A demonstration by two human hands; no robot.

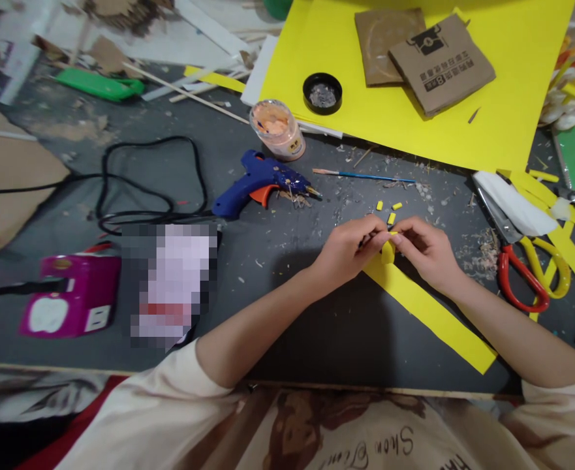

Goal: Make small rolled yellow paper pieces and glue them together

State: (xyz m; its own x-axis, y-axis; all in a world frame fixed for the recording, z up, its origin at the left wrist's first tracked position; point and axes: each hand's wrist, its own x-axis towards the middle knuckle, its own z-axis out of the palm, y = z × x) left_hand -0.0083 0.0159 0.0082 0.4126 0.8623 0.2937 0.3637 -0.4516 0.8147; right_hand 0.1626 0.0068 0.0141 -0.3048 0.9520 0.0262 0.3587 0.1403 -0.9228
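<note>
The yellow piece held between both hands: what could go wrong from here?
The yellow piece, pinched by the left hand and right hand, is small and might slip. Three yellow bits lie loose just beyond the hands, so a stray movement could scatter them. The jar stands open beside the glue gun; bumping the gun could perhaps tip it.

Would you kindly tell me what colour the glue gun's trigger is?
The trigger is orange; the head view shows it best.

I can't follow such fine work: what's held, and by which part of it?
A yellow piece, pinched at its far end by the left hand and right hand. Anything else held is unclear.
</note>
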